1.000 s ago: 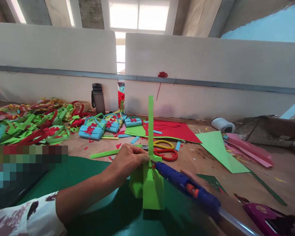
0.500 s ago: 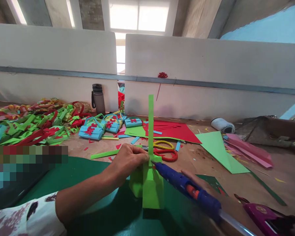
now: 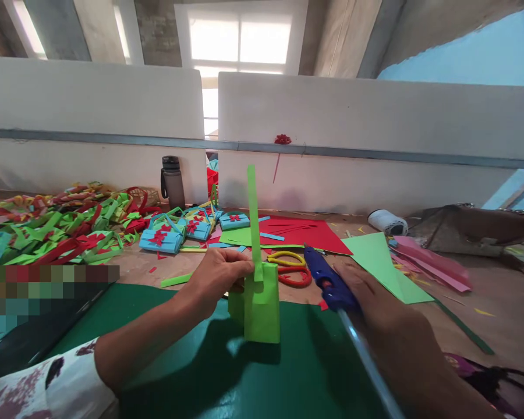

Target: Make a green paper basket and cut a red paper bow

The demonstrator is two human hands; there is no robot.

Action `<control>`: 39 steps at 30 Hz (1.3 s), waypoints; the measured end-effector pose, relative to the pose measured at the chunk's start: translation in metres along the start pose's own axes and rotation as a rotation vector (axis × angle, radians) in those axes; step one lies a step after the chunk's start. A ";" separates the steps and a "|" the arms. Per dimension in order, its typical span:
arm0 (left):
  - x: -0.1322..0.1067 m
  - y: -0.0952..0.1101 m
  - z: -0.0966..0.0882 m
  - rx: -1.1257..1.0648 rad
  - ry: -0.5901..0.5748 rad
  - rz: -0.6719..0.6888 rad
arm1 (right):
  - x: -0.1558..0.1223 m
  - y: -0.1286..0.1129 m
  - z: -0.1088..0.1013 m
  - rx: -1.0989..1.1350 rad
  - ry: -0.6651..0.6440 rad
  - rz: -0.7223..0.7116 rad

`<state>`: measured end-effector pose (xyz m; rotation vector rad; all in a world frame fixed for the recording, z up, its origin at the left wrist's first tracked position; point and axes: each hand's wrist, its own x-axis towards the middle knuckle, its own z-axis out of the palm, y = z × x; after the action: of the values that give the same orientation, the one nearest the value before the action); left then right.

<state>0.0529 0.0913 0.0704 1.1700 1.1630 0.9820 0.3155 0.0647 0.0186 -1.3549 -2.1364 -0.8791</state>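
My left hand [image 3: 220, 272] pinches the top of a small lime-green paper bag [image 3: 262, 314], where an upright green paper strip [image 3: 253, 221] meets it. The strip's lower end lies against the bag's upper face. To the right, my right hand [image 3: 388, 317], partly blurred, is closed around a blue glue gun [image 3: 327, 276] with a clear glue stick [image 3: 369, 355] trailing from its back. The gun's nozzle points up and away, apart from the bag. Beneath the bag is a dark green mat [image 3: 179, 361].
Scissors with red and yellow handles [image 3: 294, 279] lie just behind the bag. Several blue paper bags with red bows [image 3: 161, 235], red sheets [image 3: 318, 233] and a light-green sheet [image 3: 375, 265] lie farther back. A bottle [image 3: 172, 183] stands near a heap of paper pieces [image 3: 70, 227] at left.
The glue gun has moved away from the strip's base, to the right and upward. The bag has shifted slightly left and up in view, and its strip now leans a little left.
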 end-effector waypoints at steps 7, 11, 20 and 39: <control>-0.014 0.010 -0.003 0.057 -0.073 0.077 | 0.009 -0.012 0.007 -0.159 -0.425 0.032; -0.019 0.009 0.001 0.082 -0.109 0.114 | 0.012 -0.014 0.002 -0.038 -0.483 0.029; -0.036 0.000 0.015 0.342 -0.173 0.199 | 0.061 -0.048 -0.062 1.190 -0.358 0.396; -0.046 -0.034 0.025 0.150 -0.155 0.200 | 0.053 -0.046 -0.069 1.418 -0.216 0.575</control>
<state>0.0702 0.0375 0.0434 1.4782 1.0237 0.9470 0.2549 0.0330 0.0897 -1.0663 -1.5932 0.9146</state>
